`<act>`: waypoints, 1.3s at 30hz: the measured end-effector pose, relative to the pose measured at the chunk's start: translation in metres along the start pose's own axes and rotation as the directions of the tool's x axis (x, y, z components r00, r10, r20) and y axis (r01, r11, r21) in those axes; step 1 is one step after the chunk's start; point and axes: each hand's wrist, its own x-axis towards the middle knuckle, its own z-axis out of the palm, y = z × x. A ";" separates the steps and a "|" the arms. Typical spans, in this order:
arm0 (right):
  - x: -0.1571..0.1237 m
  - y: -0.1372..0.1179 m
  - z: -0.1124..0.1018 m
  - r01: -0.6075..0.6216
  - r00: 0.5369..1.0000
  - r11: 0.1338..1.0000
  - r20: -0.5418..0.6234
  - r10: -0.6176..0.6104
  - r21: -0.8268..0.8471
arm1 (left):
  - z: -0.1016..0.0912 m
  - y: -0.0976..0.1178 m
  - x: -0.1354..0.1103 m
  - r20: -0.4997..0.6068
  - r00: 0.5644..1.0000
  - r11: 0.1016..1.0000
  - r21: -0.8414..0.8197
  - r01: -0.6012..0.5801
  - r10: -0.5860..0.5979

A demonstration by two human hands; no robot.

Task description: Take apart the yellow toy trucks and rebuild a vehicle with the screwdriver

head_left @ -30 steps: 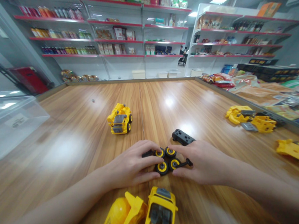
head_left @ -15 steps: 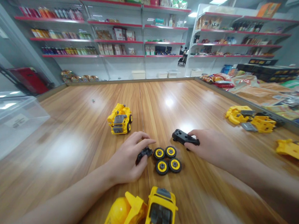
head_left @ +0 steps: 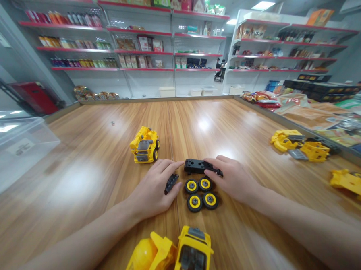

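Note:
My right hand [head_left: 231,174] grips one end of a long black toy chassis [head_left: 196,165], which has round holes along its top. The chassis lies just behind four-spoked-looking hubs: several toy wheels [head_left: 194,202], black tyres with yellow rims, set close together on the table. My left hand [head_left: 156,188] curls round a small black plastic part [head_left: 171,184], thumb on the near side and fingers over it; some of the part is hidden. Close to me lie a yellow truck cab [head_left: 193,251] and a yellow mixer drum body [head_left: 143,258].
A yellow toy truck [head_left: 144,145] stands on wheels behind my left hand. More yellow toy parts [head_left: 314,151] lie at the table's right, with a yellow piece [head_left: 351,182] nearer. A clear plastic box [head_left: 20,147] sits at left. Stocked shelves [head_left: 143,68] line the back.
My right hand has moved left with the chassis, bringing it behind the wheels and near my left fingertips. The small black part has tilted in my left hand, which has shifted slightly.

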 end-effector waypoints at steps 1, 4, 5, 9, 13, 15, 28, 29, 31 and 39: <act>0.000 0.000 0.000 0.010 1.000 1.000 0.006 -0.010 0.017 | 0.000 0.000 0.000 0.006 1.000 1.000 -0.003 -0.006 0.006; 0.000 0.002 0.001 0.018 0.999 0.999 0.027 -0.020 0.045 | 0.002 -0.001 0.001 0.016 1.000 1.000 -0.007 -0.014 0.014; 0.000 0.003 0.000 0.018 0.999 0.999 0.034 -0.020 0.049 | 0.003 -0.002 0.001 0.021 1.000 1.000 -0.007 -0.015 0.015; 0.000 0.004 -0.002 0.015 0.998 0.998 0.055 -0.018 0.054 | 0.004 -0.004 0.001 0.045 0.999 1.000 -0.007 -0.013 0.014; 0.001 0.004 -0.005 0.027 0.997 0.997 0.070 -0.031 0.069 | 0.003 -0.005 0.000 0.084 0.996 1.000 -0.017 -0.022 0.023; 0.001 0.005 -0.006 0.030 0.996 0.997 0.080 -0.036 0.074 | 0.001 -0.004 -0.001 0.108 0.993 0.998 -0.021 -0.052 0.054; -0.001 0.005 -0.014 0.050 0.991 0.997 0.124 -0.057 0.062 | -0.003 0.002 -0.002 0.186 0.974 0.992 -0.035 -0.124 0.128; -0.001 0.005 -0.014 0.052 0.990 0.997 0.125 -0.059 0.061 | -0.003 0.002 -0.002 0.188 0.974 0.992 -0.034 -0.125 0.129; -0.001 0.005 -0.015 0.052 0.991 0.997 0.124 -0.059 0.058 | -0.003 0.001 -0.002 0.188 0.973 0.991 -0.037 -0.127 0.132; -0.002 0.007 -0.023 0.044 0.999 0.998 0.024 -0.045 0.048 | -0.008 0.000 0.001 -0.048 0.999 0.994 -0.112 0.008 -0.014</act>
